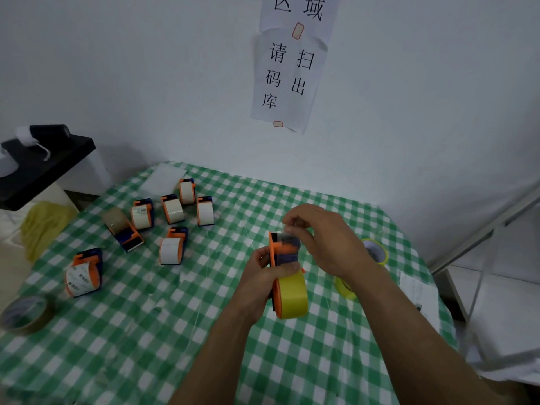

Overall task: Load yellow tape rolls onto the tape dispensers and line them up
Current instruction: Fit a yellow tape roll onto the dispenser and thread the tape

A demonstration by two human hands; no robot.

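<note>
Work is in hand above the middle of the bench [146, 331], slightly toward its right edge. The left hand [264, 267] grips the orange-and-blue dispenser [285, 248] round its body, fingers curled behind and thumb across the front. It holds the unit clear of the cloth with the head pointing away from the person, evidently to steady it for the other hand. A yellow tape roll [292, 293] is already seated on the hub at the near end of that dispenser. The right hand [327, 244] reaches over from the right, its fingertips closed in a narrow pinch at the head. What they pinch looks like the tape end [289, 229], though it is small and blurred. Judgement: the roll is mounted and threading over the cutter is under way, so this unit is nearly ready to set down. Two spare yellow rolls [377, 251] lie near the right edge, just behind the right forearm, within easy reach for later loading. Seven other dispensers [172, 210] stand or lie scattered across the far-left part of the bench. They carry pale or clear rolls, not yellow, and form no row, so loading and lining up remain largely outstanding. A brown roll [26, 314] sits at the left edge. Paper notices [287, 83] hang on the wall beyond the far edge.
</note>
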